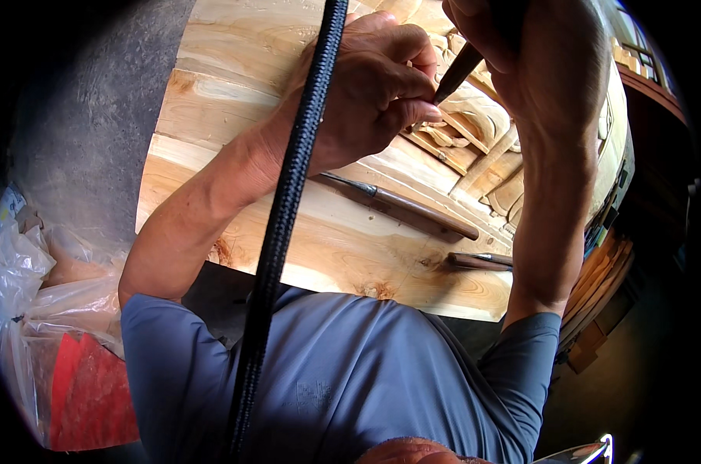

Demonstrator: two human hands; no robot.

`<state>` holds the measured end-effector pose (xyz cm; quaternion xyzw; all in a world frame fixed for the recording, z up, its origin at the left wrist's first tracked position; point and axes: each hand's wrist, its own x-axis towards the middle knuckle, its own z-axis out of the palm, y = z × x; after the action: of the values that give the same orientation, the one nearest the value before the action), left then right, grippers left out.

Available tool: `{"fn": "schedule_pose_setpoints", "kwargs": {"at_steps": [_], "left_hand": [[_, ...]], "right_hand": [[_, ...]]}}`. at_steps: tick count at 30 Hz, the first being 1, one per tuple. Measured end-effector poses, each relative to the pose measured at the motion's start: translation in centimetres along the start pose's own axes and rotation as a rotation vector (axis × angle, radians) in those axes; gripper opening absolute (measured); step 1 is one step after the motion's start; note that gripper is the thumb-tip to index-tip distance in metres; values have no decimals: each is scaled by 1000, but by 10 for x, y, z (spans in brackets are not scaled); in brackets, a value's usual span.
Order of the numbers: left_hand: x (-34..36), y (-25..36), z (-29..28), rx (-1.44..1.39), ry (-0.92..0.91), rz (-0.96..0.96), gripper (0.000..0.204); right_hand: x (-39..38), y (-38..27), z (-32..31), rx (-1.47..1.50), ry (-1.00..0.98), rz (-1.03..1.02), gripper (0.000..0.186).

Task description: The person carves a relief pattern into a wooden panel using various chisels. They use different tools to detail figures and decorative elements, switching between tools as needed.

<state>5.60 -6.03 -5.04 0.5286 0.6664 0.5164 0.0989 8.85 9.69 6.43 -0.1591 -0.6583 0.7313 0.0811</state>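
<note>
My right hand (555,69) is closed round the upper part of a dark, tapered carving chisel (459,74), which slants down to the left. At its lower end, the thumb and fingers of my left hand (373,89) pinch together close to the tip. The cutting edge is hidden by those fingers. Beneath both hands lies a pale wooden panel (211,100), with relief carving (474,116) of curved shapes and straight strips on its right part. A wooden-handled chisel (424,213) rests on the plain wood below my left hand.
A second, shorter tool (480,261) lies by the panel's near edge, beside my right forearm. A black braided cable (288,185) crosses the view. Clear plastic bags (80,294) and a red sack (91,394) sit at the left. Curved wooden pieces (598,286) are stacked at the right.
</note>
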Motion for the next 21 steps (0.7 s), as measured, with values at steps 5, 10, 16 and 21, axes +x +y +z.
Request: {"fn": "schedule_pose_setpoints", "kwargs": {"at_steps": [5,10,16,21], "left_hand": [[5,6,-7,2,-62,-43,13],[8,10,-8,-55,-40,-32,16],[0,8,1,38,23,-41,20],[0,1,-1,18,9,0,18]], "right_hand": [[4,9,-4,64,3,1,57],[1,10,3,-55,41,-22,56],[6,18,4,18,18,-14,54],[12,21,2,-26,-42,-5,49]]}}
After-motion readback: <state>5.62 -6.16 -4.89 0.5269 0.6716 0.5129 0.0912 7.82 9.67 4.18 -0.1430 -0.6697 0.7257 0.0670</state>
